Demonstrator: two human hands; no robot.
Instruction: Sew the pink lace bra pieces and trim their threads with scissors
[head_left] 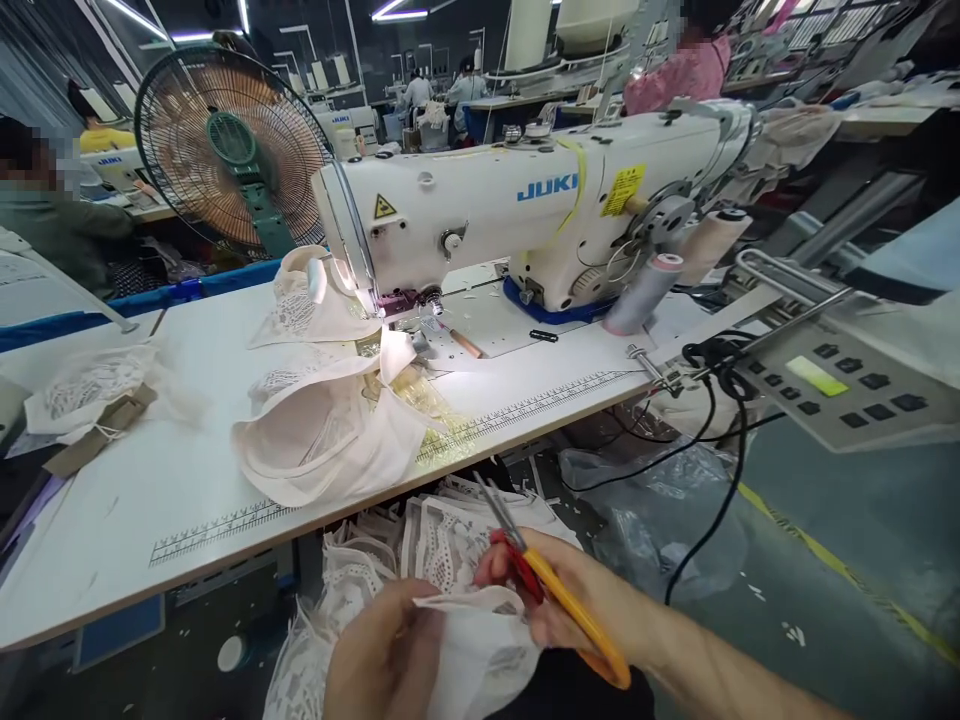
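My right hand (577,595) is closed around orange-handled scissors (541,580), their blades pointing up and left toward the table edge. My left hand (386,650) pinches a piece of white lace fabric (480,640) low in the view, right beside the scissors. Below both hands lies a heap of white lace pieces (390,560) in my lap. On the white table (150,480) above, cream bra cups (322,420) are piled in front of the needle of the white sewing machine (517,210).
A standing fan (225,150) is behind the table at the left. Thread cones (645,290) and a control panel (840,385) with black cables sit at the right. More lace (90,390) lies at the table's left. Other people work at benches behind.
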